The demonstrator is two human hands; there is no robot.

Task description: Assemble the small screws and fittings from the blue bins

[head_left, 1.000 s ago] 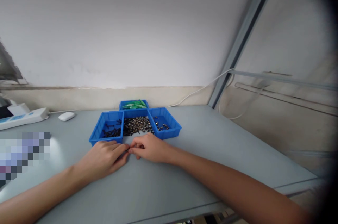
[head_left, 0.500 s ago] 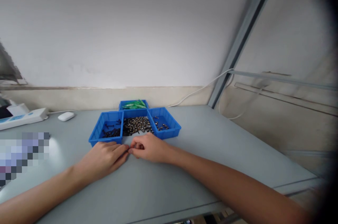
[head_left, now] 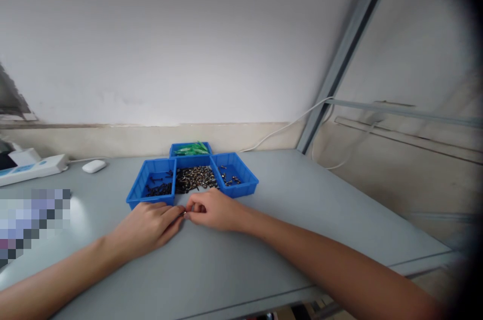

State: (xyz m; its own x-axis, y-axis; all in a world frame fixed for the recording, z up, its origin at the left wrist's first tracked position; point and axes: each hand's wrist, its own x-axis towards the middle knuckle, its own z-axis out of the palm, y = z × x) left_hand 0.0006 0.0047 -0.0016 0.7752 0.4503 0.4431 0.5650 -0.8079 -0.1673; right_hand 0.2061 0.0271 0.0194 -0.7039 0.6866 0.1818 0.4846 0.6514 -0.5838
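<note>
My left hand [head_left: 151,224] rests on the table with its fingers pinched together. Its fingertips meet those of my right hand [head_left: 215,210], whose thumb and forefinger are also closed in a pinch. A tiny shiny metal piece [head_left: 184,213] shows where they meet; the fingers cover most of it. Just beyond my left hand stands a blue bin [head_left: 136,186] with dark screws [head_left: 160,189] in it. Beyond my right hand lies a pile of small brass-coloured and dark metal parts [head_left: 198,176]. To its right, another blue bin [head_left: 247,179] holds several similar small metal pieces [head_left: 230,180].
A third blue bin [head_left: 172,150] at the back contains green slender pieces [head_left: 192,149]. On the left are a white case [head_left: 94,166], a power strip [head_left: 41,168] and a blurred-out rectangular object [head_left: 30,219]. A metal post [head_left: 332,88] rises at the right.
Both hands stay in nearly the same place. A bit of shiny metal now shows between the fingertips, and the right fingers have shifted slightly.
</note>
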